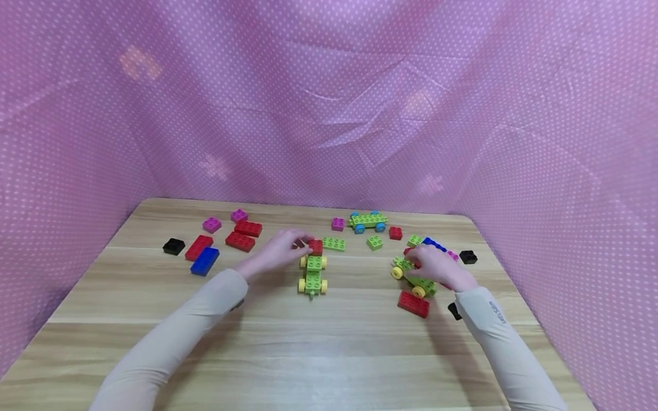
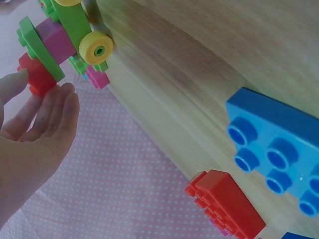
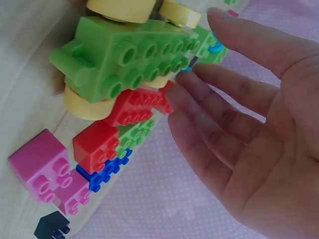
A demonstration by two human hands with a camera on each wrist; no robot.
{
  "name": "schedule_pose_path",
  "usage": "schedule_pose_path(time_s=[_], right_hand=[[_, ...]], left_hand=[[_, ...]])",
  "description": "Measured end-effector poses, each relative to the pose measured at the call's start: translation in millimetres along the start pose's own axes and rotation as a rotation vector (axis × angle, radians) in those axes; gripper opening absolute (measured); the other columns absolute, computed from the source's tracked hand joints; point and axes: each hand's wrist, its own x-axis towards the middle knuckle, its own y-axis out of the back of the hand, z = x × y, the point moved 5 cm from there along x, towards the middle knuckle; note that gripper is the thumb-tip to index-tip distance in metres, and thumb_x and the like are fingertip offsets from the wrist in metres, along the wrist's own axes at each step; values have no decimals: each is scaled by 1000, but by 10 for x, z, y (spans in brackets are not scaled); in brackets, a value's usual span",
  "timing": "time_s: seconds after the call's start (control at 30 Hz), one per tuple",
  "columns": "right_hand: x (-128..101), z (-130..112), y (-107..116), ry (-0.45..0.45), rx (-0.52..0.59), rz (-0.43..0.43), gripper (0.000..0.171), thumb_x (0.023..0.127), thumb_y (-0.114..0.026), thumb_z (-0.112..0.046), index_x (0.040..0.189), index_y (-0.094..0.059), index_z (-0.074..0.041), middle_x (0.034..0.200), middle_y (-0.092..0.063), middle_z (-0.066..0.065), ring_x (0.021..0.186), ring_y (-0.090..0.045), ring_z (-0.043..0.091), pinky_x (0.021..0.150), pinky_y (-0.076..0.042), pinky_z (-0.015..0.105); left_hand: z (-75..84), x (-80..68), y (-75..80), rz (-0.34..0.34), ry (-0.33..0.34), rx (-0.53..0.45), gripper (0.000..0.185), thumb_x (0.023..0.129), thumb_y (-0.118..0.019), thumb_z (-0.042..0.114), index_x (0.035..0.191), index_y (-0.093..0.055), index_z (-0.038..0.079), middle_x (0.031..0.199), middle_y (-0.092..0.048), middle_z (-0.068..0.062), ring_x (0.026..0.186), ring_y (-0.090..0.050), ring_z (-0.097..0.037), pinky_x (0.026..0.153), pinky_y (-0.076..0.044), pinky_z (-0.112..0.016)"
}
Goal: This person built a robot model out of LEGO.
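My left hand [image 1: 307,244] [image 2: 42,87] pinches a small red brick [image 1: 316,246] [image 2: 36,75] between thumb and fingers, at the far end of a green car with yellow wheels [image 1: 313,275] [image 2: 75,25]. My right hand [image 1: 413,260] [image 3: 199,47] lies over a second green car with yellow wheels [image 1: 411,277] [image 3: 124,59]. Its fingers [image 3: 184,94] are nearly straight, and their tips touch a red brick [image 3: 137,107] beside that car's base. A flat red brick [image 1: 413,303] lies on the table just in front of this car.
At the left lie red bricks [image 1: 240,241], a blue brick [image 1: 205,261] [image 2: 279,144], magenta bricks and a black piece [image 1: 173,246]. A green car with blue wheels [image 1: 368,221] stands at the back. Loose green, red, blue and black pieces surround the right hand. Pink dotted cloth [image 1: 329,114] walls the wooden table [image 1: 329,354].
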Motion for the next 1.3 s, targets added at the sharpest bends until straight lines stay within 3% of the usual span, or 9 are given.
schedule_pose_path(time_s=[0.4, 0.67, 0.93, 1.3], right_hand=[[63, -4, -62, 46, -17, 1, 29, 84, -79, -17, 106, -73, 0, 92, -67, 8, 76, -53, 14, 64, -46, 26], [103, -76, -91, 72, 36, 1, 29, 85, -77, -12, 110, -72, 1, 108, -71, 15, 93, -67, 26, 80, -59, 39], [190, -276, -116, 171, 33, 9, 28, 85, -76, -10, 111, -72, 0, 111, -70, 15, 102, -68, 30, 89, -59, 43], [249, -492, -167, 238, 92, -14, 27, 87, -75, -11, 113, -72, -7, 120, -69, 11, 113, -65, 29, 98, -56, 46]], left_hand=[[20, -11, 26, -8, 31, -16, 39, 97, -63, 22, 132, -61, 5, 120, -70, -10, 107, -66, -22, 95, -57, -38], [22, -46, 79, -10, 48, -13, 37, 97, -64, 22, 130, -63, 6, 121, -70, -10, 108, -66, -23, 96, -57, -38], [1, -78, 196, 13, 3, 23, 33, 96, -65, 17, 125, -64, 1, 116, -71, -14, 104, -68, -25, 93, -58, -39], [-144, -109, 289, 14, 52, 16, 34, 97, -63, 18, 128, -63, 2, 121, -69, -15, 108, -66, -26, 96, -57, -42]])
